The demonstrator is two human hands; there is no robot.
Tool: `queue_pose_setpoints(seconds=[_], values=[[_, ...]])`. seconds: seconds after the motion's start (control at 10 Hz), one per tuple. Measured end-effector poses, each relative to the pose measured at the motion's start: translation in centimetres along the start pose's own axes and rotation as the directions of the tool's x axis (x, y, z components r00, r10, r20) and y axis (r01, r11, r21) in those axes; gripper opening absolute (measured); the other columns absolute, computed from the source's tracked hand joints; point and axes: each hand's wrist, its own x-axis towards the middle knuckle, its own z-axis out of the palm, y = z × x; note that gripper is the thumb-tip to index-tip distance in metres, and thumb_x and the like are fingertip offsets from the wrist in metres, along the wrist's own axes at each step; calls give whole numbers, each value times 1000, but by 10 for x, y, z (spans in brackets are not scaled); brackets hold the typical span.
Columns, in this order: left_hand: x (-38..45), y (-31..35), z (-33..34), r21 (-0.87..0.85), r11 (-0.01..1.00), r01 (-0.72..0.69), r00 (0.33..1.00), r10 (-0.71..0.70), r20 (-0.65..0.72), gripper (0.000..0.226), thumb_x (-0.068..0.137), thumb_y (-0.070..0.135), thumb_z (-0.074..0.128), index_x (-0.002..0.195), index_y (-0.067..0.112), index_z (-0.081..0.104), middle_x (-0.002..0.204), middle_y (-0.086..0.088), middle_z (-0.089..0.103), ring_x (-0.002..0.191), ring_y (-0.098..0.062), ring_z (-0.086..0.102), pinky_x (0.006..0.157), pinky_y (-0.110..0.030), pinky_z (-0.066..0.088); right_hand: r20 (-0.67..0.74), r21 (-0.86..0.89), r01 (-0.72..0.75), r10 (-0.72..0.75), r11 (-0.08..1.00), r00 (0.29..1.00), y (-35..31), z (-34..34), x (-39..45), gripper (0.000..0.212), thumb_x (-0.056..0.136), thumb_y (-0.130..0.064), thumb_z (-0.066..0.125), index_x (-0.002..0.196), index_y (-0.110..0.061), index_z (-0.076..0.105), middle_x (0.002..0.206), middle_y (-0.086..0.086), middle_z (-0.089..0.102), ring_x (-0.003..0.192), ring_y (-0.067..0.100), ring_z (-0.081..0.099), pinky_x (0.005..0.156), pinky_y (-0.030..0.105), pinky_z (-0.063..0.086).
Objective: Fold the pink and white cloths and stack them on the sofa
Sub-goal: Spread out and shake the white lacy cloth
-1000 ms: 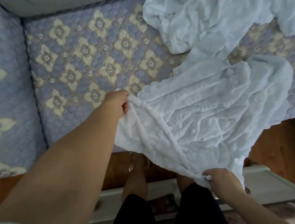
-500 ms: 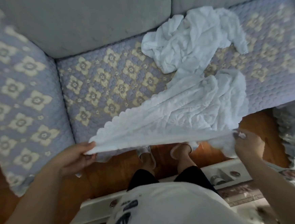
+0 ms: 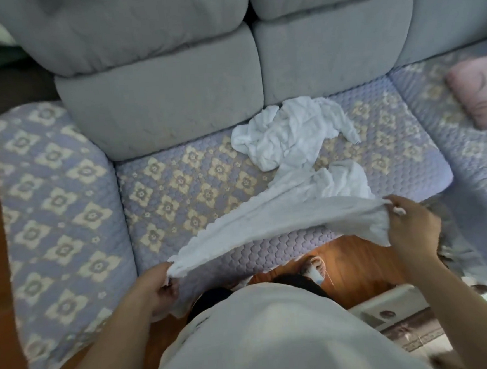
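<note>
A white scalloped-edge cloth [image 3: 279, 213] is stretched between my two hands above the front of the sofa seat [image 3: 179, 195]. My left hand [image 3: 157, 290] grips one corner low at the seat's front edge. My right hand [image 3: 412, 229] pinches the other corner, raised higher to the right. The cloth's far end trails onto the seat, bunched near a second, crumpled white cloth [image 3: 287, 131] lying toward the backrest. A pink cloth [image 3: 480, 98] rests on the far right seat.
Grey back cushions [image 3: 165, 91] rise behind the floral-quilted seat. A padded armrest [image 3: 50, 222] with the same floral cover stands on the left. Wooden floor [image 3: 359, 262] and a low white table [image 3: 392, 309] lie behind my legs.
I have stepped back and lifted my head, so more of the sofa shows. Both hands pulled the white cloth taut toward me, and my right hand has risen with its corner.
</note>
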Motion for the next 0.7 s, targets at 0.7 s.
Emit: queue_pose_setpoints(seconds=[0.7], values=[[-49, -69, -1, 172, 985, -25, 984, -6, 177, 15, 101, 9, 54, 90, 4, 63, 65, 7, 69, 59, 1, 65, 60, -13, 52, 82, -427, -350, 421, 834, 903, 84, 6, -19, 27, 99, -13, 49, 117, -7, 69, 108, 25, 65, 99, 42, 61, 79, 46, 49]])
